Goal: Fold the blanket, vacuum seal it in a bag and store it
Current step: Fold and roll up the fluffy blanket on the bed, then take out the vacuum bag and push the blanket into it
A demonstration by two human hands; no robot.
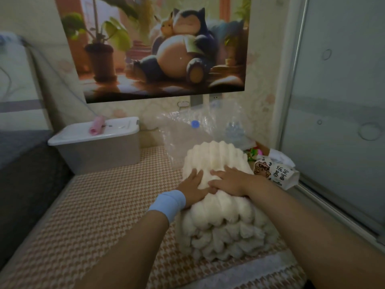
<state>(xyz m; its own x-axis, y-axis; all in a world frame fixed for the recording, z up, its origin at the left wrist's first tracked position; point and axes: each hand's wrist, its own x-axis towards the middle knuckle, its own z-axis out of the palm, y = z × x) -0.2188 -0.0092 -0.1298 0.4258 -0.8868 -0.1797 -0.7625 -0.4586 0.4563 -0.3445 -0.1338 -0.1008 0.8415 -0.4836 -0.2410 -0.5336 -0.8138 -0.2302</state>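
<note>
A cream ribbed blanket lies folded in a thick stack on the houndstooth mat. My left hand, with a light blue wristband, presses flat on the top of the stack. Beside it my right hand also lies flat on the top fold, fingers spread and pointing left. Just behind the blanket lies a clear plastic vacuum bag with a blue valve cap, crumpled against the wall.
A white-lidded storage box stands at the back left with a pink roll on its lid. A printed tissue pack lies right of the blanket. A glass sliding door bounds the right side; dark bedding the left.
</note>
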